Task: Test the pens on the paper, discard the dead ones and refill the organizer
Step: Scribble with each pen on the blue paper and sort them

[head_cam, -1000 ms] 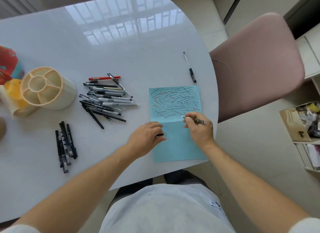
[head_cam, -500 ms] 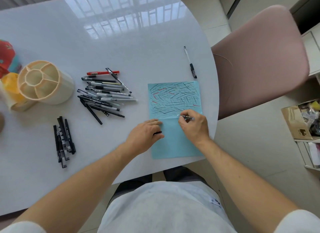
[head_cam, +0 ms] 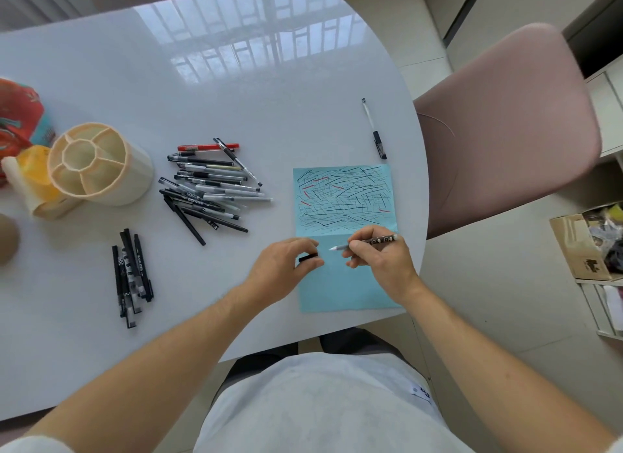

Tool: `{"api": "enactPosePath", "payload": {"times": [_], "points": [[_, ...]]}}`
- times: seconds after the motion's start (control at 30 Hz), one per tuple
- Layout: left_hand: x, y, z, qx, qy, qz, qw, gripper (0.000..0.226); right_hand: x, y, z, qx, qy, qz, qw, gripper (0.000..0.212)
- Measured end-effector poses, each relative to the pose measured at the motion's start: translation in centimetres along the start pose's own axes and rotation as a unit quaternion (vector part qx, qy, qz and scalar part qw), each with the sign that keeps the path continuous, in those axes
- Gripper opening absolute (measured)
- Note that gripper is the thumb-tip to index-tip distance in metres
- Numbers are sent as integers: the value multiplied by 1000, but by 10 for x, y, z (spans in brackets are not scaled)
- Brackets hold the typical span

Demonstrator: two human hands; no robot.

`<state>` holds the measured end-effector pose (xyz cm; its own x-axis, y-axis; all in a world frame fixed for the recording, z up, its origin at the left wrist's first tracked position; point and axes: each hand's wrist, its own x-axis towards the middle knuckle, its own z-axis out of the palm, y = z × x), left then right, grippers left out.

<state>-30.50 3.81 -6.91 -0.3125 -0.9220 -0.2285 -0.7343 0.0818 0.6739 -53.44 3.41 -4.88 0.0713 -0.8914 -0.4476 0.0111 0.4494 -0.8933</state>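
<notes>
Two hands work over the blue paper (head_cam: pixel 347 284) at the near edge of the white table (head_cam: pixel 236 81). The right hand (head_cam: pixel 381 260) pinches a patterned pen (head_cam: pixel 371 242) partway along its barrel, tip pointing left just above the bare lower half of the sheet; the upper half is crowded with black and red test strokes. The left hand (head_cam: pixel 279 267) pinches a small black cap (head_cam: pixel 307 257) between thumb and fingers at the paper's left edge. Judging by its look, the pen is light, stiff and smooth, so a hold near the tip gives control for scribbling, while the loose cap could easily slip or roll. A large heap of pens (head_cam: pixel 209 189) lies left of the paper, a smaller bundle of black pens (head_cam: pixel 131 277) sits nearer the person, and a single pen (head_cam: pixel 373 129) lies apart beyond the sheet. The cream organizer (head_cam: pixel 97 166) stands with its compartments showing nothing inside, so refilling appears not yet begun.
</notes>
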Motion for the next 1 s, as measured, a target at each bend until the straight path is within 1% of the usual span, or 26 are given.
{"api": "enactPosePath", "payload": {"times": [0.2, 0.27, 0.4, 0.53, 0.63, 0.7, 0.8, 0.83, 0.9, 0.97, 1.0], "points": [[-5, 5, -10, -13, 22, 15, 1000, 23, -1, -11, 12, -1, -40, 0, 999, 9], [-5, 5, -13, -8, 24, 19, 999, 27, -1, -12, 15, -7, -51, 3, 999, 8], [-6, 8, -19, 15, 26, 30, 999, 25, 1, -11, 24, -18, -67, 8, 998, 5], [-12, 4, -28, 32, 28, 27, 999, 28, 5, -10, 39, -4, -69, 16, 997, 3], [-22, -6, -37, 35, 42, 18, 998, 26, 9, -11, 59, -2, -81, 22, 996, 13], [-29, -16, -43, 18, 58, -9, 998, 22, 15, -11, 74, -24, -107, 22, 994, 15], [-39, -34, -51, 14, 86, -61, 994, 19, 30, -14, 99, -67, -141, 29, 987, 6], [-41, -43, -54, 18, 106, -84, 991, 17, 36, -14, 108, -79, -139, 36, 986, 5], [-49, -63, -63, 14, 162, -155, 974, 16, 50, -13, 127, -111, -113, 44, 986, 12], [-62, -87, -73, 11, 208, -233, 950, 18, 64, -8, 148, -203, -81, 10, 976, 18], [-70, -100, -78, 9, 222, -267, 938, 19, 71, -5, 157, -264, -72, -19, 962, 18]]}}
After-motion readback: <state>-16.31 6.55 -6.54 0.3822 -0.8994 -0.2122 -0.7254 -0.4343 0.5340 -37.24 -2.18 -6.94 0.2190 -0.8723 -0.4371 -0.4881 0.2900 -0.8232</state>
